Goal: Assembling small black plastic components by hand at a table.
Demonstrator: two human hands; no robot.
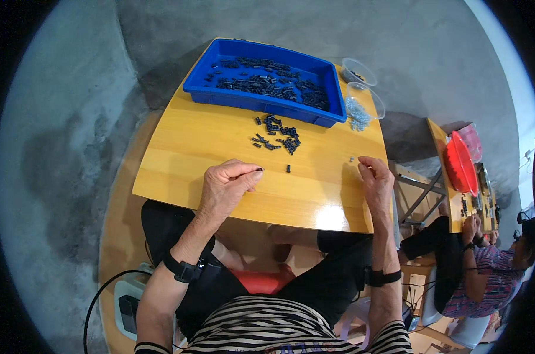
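My left hand [225, 182] is over the front middle of the yellow table, pinching a small black cylindrical part [260, 170] between thumb and forefinger. To its right, a single black part [288, 169] stands alone on the tabletop. Farther back lies a loose pile of similar black parts [289, 140]. My right hand [376, 178] is near the table's right edge, fingers curled and thumb close to the forefinger; anything between them is too small to make out. Just left of its fingertips rests a tiny pale piece [351, 159].
A blue tray [261, 108] with many black parts spans the back of the yellow table [185, 153]. At the back right are a clear tub [371, 75] and a tipped clear bowl [378, 106] spilling pale pieces [358, 117]. Another person [486, 271] sits at a table with a red basin [460, 162].
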